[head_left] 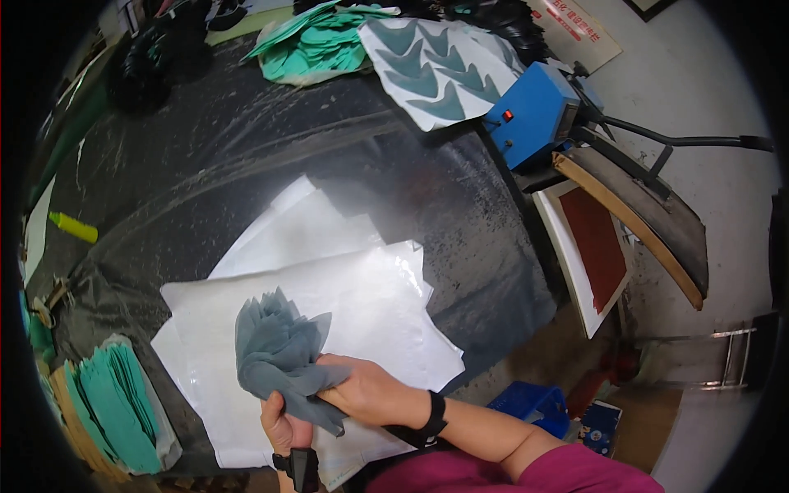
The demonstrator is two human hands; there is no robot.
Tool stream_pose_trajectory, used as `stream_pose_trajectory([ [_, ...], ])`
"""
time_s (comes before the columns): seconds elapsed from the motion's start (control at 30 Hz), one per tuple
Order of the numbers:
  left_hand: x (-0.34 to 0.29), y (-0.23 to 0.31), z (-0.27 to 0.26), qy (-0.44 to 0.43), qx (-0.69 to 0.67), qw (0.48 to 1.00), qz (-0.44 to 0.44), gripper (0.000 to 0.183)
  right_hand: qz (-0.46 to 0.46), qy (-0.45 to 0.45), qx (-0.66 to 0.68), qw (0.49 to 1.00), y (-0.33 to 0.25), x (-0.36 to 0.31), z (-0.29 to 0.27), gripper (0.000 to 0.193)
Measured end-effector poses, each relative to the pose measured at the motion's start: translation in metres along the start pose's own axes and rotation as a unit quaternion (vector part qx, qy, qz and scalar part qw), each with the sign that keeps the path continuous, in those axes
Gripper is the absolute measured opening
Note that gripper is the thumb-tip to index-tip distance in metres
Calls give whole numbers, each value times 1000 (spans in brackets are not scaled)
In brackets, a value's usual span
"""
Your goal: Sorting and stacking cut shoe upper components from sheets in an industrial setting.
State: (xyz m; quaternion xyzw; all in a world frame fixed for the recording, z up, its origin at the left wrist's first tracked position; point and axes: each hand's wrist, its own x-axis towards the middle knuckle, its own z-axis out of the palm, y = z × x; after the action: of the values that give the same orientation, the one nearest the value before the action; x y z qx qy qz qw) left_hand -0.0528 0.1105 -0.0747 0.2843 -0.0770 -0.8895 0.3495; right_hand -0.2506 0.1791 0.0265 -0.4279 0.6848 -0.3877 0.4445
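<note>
A bundle of thin grey-blue fabric pieces (279,345), fanned out with pointed tips, is held over white sheets. My right hand (362,389) is closed on its right side. My left hand (285,427) grips the bundle from below, its thumb against the fabric. Under the bundle, several overlapping white sheets (205,316) lie on the black-covered table (312,140). At the far right of the table, a white sheet (423,117) carries rows of curved grey-blue pieces like those in my hands.
A blue heat press (534,115) stands at the right, its long handle and padded plate jutting out. Green fabric pieces are heaped (316,41) at the back. More green pieces are stacked (119,403) at the near left. A yellow marker (74,227) lies left; a blue basket (534,404) sits below right.
</note>
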Motion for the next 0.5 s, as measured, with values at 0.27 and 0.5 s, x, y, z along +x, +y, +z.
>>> stream_pose_trajectory([
  [0.27, 20, -11, -24, 138, 17, 990, -10, 68, 44, 296, 325, 897, 94, 79, -204, 29],
  [0.5, 15, -25, -48, 133, 113, 984, 29, 80, 107, 386, 411, 819, 151, 181, -334, 64],
])
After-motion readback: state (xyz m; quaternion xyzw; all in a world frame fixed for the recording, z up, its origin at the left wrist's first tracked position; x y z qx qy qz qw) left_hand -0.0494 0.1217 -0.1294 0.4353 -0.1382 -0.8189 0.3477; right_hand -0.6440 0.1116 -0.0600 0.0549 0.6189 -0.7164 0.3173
